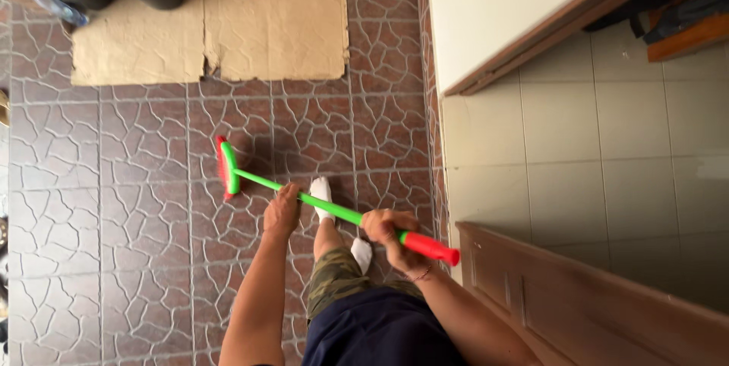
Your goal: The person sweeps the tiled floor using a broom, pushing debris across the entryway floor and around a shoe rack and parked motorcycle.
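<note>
Two hands on broom (pixel 334 210): left hand (pixel 282 212) wrapped shut around green shaft mid-length, right hand (pixel 389 234) closed near red end grip at lower centre of frame. Broom head (pixel 225 167) red-green, down on brown patterned tiles (pixel 114 184), centre-left. Long axis diagonal: head end points upper left, grip end lower right. To sweep well, judged: keep hands spread apart, bristles flat, short strokes. Cardboard sheet (pixel 266 32) beyond head, upper frame; wooden door (pixel 577 298) lower right
</note>
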